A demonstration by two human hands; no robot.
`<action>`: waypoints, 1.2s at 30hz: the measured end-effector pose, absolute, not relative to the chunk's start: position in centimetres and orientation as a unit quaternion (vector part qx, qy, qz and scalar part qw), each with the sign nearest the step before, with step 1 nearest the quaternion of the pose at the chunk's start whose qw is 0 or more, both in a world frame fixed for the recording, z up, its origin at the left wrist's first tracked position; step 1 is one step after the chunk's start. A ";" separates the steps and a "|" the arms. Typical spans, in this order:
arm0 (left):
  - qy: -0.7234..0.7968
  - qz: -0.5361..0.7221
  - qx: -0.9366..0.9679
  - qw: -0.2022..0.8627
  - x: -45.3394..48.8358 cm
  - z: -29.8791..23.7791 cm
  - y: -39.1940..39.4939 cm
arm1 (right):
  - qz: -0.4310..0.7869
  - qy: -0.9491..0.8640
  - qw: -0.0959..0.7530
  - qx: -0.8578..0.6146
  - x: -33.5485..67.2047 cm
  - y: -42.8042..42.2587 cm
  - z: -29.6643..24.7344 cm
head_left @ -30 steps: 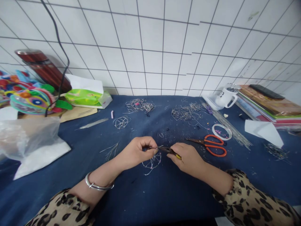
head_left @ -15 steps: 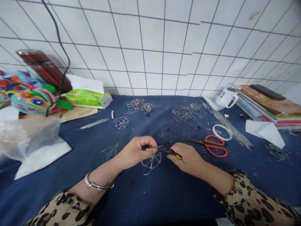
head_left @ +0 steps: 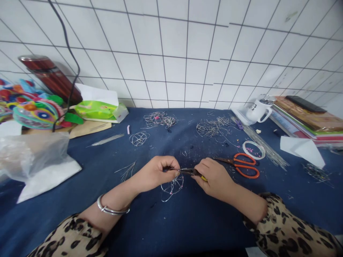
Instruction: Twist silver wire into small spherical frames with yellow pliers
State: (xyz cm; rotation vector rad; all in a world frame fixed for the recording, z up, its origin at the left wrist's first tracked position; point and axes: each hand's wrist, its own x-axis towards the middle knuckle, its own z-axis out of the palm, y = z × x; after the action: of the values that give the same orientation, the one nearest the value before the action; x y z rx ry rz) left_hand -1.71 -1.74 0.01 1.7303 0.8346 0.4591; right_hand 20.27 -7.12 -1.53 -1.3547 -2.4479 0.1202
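My left hand (head_left: 155, 173) is closed in a pinch on a small round wire frame (head_left: 172, 188) that hangs just above the blue cloth. My right hand (head_left: 214, 176) is wrapped round small pliers (head_left: 190, 172) with a yellow grip. The pliers' dark jaws point left and meet the top of the wire frame by my left fingertips. A silver bangle sits on my left wrist. Both sleeves are leopard print.
Orange scissors (head_left: 241, 165) and a tape ring (head_left: 253, 149) lie right of my hands. Wire piles (head_left: 213, 127), a second wire frame (head_left: 138, 138), straight wires (head_left: 265, 146), a white mug (head_left: 257, 110), stacked books (head_left: 308, 117), a plastic bag (head_left: 29, 153) and a tissue pack (head_left: 98, 109) ring the blue cloth (head_left: 174, 221).
The wire frame has dropped a little and turned slightly in my left fingers. Both hands stay in nearly the same place.
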 end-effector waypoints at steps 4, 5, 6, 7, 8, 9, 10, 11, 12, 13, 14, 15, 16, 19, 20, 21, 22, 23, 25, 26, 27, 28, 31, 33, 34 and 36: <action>0.352 0.190 0.734 0.549 -1.6 0.1 -1.7 | 0.011 -0.866 0.155 -0.475 20.4 -7.1 -1.5; 0.353 0.189 0.735 0.547 -1.6 0.1 -1.7 | 0.003 -0.867 0.153 -0.475 20.4 -7.1 -1.5; 0.354 0.188 0.737 0.544 -1.6 0.0 -1.7 | -0.003 -0.867 0.150 -0.475 20.4 -7.1 -1.5; 0.356 0.186 0.739 0.541 -1.6 0.0 -1.7 | -0.007 -0.867 0.146 -0.476 20.4 -7.1 -1.5; 0.358 0.184 0.741 0.538 -1.6 0.0 -1.7 | -0.011 -0.867 0.142 -0.477 20.4 -7.1 -1.5; 0.360 0.182 0.742 0.536 -1.7 -0.1 -1.7 | -0.013 -0.867 0.138 -0.478 20.4 -7.1 -1.5; 0.361 0.180 0.742 0.535 -1.7 -0.1 -1.8 | -0.014 -0.867 0.134 -0.479 20.4 -7.1 -1.5; 0.362 0.179 0.742 0.535 -1.7 -0.1 -1.8 | -0.015 -0.867 0.131 -0.480 20.3 -7.1 -1.5; 0.362 0.180 0.742 0.535 -1.7 -0.2 -1.8 | -0.015 -0.867 0.129 -0.481 20.3 -7.2 -1.5; 0.362 0.181 0.742 0.534 -1.7 -0.2 -1.8 | -0.015 -0.867 0.128 -0.482 20.3 -7.2 -1.5; 0.363 0.183 0.742 0.533 -1.7 -0.2 -1.9 | -0.015 -0.866 0.128 -0.483 20.3 -7.2 -1.4; 0.364 0.186 0.743 0.531 -1.7 -0.3 -1.9 | -0.014 -0.865 0.127 -0.485 20.2 -7.3 -1.4; 0.365 0.189 0.743 0.528 -1.7 -0.3 -1.9 | -0.014 -0.864 0.127 -0.487 20.2 -7.3 -1.4; 0.369 0.196 0.744 0.521 -1.6 -0.4 -2.0 | -0.016 -0.861 0.123 -0.492 20.1 -7.4 -1.4; 0.371 0.198 0.744 0.520 -1.6 -0.4 -2.0 | -0.018 -0.861 0.121 -0.494 20.1 -7.4 -1.4; 0.372 0.200 0.743 0.519 -1.6 -0.4 -2.0 | -0.018 -0.860 0.120 -0.495 20.1 -7.5 -1.4; 0.372 0.204 0.743 0.518 -1.5 -0.3 -2.1 | -0.019 -0.860 0.119 -0.495 20.0 -7.5 -1.5; 0.372 0.207 0.743 0.517 -1.5 -0.3 -2.1 | -0.019 -0.860 0.119 -0.496 20.0 -7.5 -1.5; 0.372 0.216 0.745 0.511 -1.4 -0.1 -2.2 | -0.018 -0.860 0.120 -0.496 20.0 -7.5 -1.5; 0.372 0.219 0.746 0.507 -1.4 -0.1 -2.3 | -0.018 -0.860 0.121 -0.496 19.9 -7.5 -1.5; 0.373 0.222 0.746 0.504 -1.4 0.0 -2.3 | -0.017 -0.859 0.121 -0.497 19.9 -7.5 -1.5; 0.375 0.223 0.747 0.503 -1.4 0.0 -2.3 | -0.017 -0.858 0.120 -0.499 19.9 -7.5 -1.5; 0.378 0.225 0.745 0.501 -1.3 0.0 -2.4 | -0.019 -0.856 0.119 -0.503 19.9 -7.6 -1.6; 0.376 0.228 0.746 0.500 -1.3 0.0 -2.4 | -0.021 -0.856 0.116 -0.504 19.9 -7.7 -1.6; 0.374 0.228 0.747 0.500 -1.3 0.1 -2.4 | -0.022 -0.856 0.115 -0.504 19.9 -7.7 -1.7; 0.371 0.225 0.748 0.502 -1.3 0.1 -2.4 | -0.021 -0.855 0.111 -0.506 19.9 -7.7 -1.8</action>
State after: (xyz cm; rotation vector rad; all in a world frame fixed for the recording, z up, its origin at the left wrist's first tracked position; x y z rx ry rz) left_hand -1.35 -2.39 0.09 1.8076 0.8975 0.5436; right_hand 19.88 -7.75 -1.78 -1.4844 -2.5116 -0.0620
